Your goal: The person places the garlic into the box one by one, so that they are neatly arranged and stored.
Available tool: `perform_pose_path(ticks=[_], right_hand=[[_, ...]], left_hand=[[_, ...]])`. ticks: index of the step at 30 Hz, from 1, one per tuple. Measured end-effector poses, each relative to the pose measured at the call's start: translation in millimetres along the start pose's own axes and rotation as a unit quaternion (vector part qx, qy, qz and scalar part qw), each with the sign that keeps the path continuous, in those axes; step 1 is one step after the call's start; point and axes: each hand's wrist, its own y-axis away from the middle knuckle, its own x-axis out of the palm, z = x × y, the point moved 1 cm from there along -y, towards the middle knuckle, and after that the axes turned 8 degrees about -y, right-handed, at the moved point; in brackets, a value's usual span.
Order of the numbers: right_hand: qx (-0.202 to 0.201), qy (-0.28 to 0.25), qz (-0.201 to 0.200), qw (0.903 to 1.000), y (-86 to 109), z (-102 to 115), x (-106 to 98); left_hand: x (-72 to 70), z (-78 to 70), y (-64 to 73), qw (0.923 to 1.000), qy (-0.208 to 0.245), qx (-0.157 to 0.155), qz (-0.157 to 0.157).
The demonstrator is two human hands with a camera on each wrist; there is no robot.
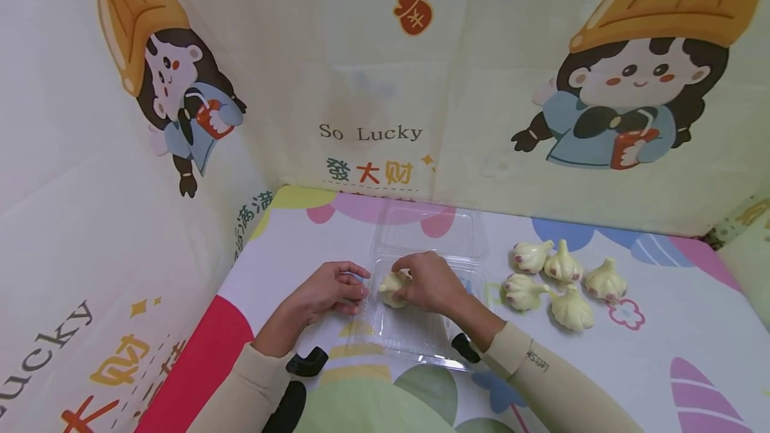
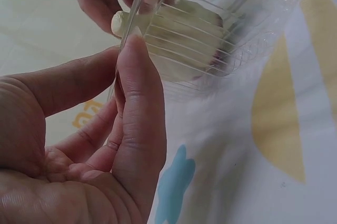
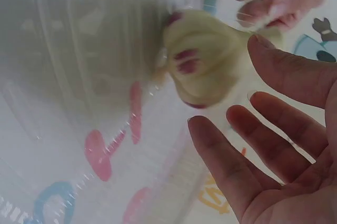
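Note:
A clear plastic clamshell box (image 1: 415,343) lies with its lid (image 1: 430,229) folded back away from me. One garlic bulb (image 1: 392,288), cream with purple patches, sits inside at the box's left side. My left hand (image 1: 333,293) pinches the box's left rim between thumb and fingers, as the left wrist view shows. Over the box, my right hand (image 1: 436,286) is at the bulb. In the right wrist view its thumb (image 3: 295,74) meets the bulb's neck, while the other fingers are spread just short of the bulb (image 3: 205,58).
Right of the box, several more garlic bulbs (image 1: 563,262) stand or lie in a loose group on the patterned tablecloth (image 1: 650,353). A printed cloth (image 1: 481,99) hangs behind the table and down its left side.

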Motion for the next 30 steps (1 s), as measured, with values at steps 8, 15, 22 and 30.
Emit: perform_pose_path(ticks=[8, 15, 22, 30], right_hand=[[0.028, -0.043, -0.007, 0.9986, 11.2, -2, -25], [0.051, -0.101, -0.02, 0.9934, 24.6, -17, -51], [0.093, -0.129, -0.034, 0.9867, 39.8, -30, -74], [0.134, -0.137, -0.049, 0.9802, 59.0, -46, -92]], left_hand=[[-2.4, 2.8, 1.7, 1.0, 0.001, 0.0, -0.004], [-3.7, 1.8, 1.2, 0.9999, -0.007, -0.001, -0.007], [-2.8, 1.3, -0.6, 0.9999, -0.01, -0.002, -0.007], [-0.1, 1.0, -0.4, 1.0, -0.008, 0.003, -0.001]])
